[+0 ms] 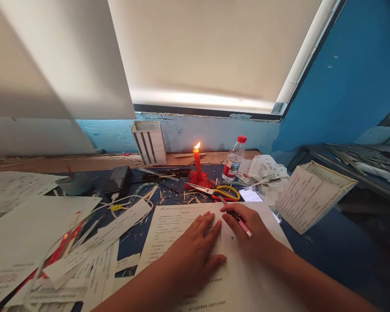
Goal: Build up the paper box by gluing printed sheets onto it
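Observation:
My left hand (pixel 198 238) lies flat, fingers stretched out, on a printed sheet (pixel 164 238). A blank white sheet (pixel 250 273) is beside it, under my right hand (pixel 251 225). The fingers of that hand are closed around a slim pink utility knife (pixel 242 223), its pale end toward me and its front end pointing away; the blade cannot be made out. Just beyond the papers are yellow-and-red-handled scissors (pixel 225 192), lying open. A lit red candle (pixel 197 161) stands upright behind them in a puddle of red wax (pixel 198 178).
A capped water bottle (pixel 234 160) and a lit phone (pixel 251 197) are at the right, near a paper-covered box (pixel 312 195). Another paper box (pixel 149 143) stands by the wall. Thin stick scraps, a black power adapter (pixel 118 182), a white cable (pixel 130 199) and papers (pixel 35 229) crowd the left.

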Available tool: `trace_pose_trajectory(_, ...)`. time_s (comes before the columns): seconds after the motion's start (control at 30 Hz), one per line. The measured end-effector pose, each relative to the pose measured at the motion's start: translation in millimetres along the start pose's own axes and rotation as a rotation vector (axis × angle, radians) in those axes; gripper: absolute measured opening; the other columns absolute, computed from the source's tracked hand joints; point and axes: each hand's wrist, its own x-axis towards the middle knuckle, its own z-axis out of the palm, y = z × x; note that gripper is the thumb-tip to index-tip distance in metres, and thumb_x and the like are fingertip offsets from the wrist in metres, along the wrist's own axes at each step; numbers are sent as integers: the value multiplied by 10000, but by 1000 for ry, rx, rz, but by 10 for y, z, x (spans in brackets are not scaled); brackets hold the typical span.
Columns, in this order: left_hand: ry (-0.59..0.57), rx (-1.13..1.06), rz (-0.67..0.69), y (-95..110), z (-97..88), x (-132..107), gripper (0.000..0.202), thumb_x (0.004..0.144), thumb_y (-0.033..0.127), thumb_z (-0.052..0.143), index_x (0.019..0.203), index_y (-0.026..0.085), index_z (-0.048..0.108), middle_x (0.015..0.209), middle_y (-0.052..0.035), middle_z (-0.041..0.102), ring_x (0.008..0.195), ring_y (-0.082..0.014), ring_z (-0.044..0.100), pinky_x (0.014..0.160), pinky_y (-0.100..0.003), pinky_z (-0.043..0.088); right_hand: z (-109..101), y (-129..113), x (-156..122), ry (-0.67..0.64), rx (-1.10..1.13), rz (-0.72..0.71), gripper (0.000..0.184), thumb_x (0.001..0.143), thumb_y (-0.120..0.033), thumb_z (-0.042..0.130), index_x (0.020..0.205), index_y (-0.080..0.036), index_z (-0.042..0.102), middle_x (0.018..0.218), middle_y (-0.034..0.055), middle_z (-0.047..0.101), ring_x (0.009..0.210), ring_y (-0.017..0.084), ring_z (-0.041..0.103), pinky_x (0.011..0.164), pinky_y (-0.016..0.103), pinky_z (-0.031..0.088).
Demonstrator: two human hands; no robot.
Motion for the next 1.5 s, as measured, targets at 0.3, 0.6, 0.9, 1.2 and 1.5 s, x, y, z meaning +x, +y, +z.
trace_pose_trajectory(0.3,-13,-30,-16,-13,-40,-85,816,1000,638,396,1649,168,249,1730,-199,122,1603,-377,106,1274,-574,218,240,121,278,85,21,18,264,907,-206,604,1111,-216,771,964,61,826,828,252,778,766,388,634)
trace_pose_trajectory(0.6,28,-44,17,-111,19,-126,839,993,650,419,1640,136,276,1723,-221,125,1602,-382,112,1275,-581,214,343,37,226,135,-36,-65,220,872,-154,607,1017,-225,758,1036,78,818,969,271,766,850,402,614)
trace_pose_trajectory(0.9,22,-78,12,-89,-34,-153,825,979,636,479,1628,151,318,1715,-217,152,1599,-372,116,1282,-577,194,349,29,190,41,-100,-139,246,902,-136,578,1089,-210,721,1064,103,781,954,261,750,828,399,609)
trace_pose_trajectory(1.2,39,-98,33,-101,-31,-158,807,972,635,498,1613,163,361,1713,-208,177,1600,-361,106,1290,-572,171,315,-57,162,-76,-191,-196,285,909,-107,563,1150,-194,688,1068,122,758,1002,267,730,891,414,592)
trace_pose_trajectory(1.5,28,-101,22,-131,-11,-151,815,967,632,507,1612,155,362,1717,-217,153,1601,-375,107,1289,-578,164,316,-158,117,-147,-239,-196,255,944,-125,544,1145,-205,679,1070,119,747,1001,274,718,898,416,588)
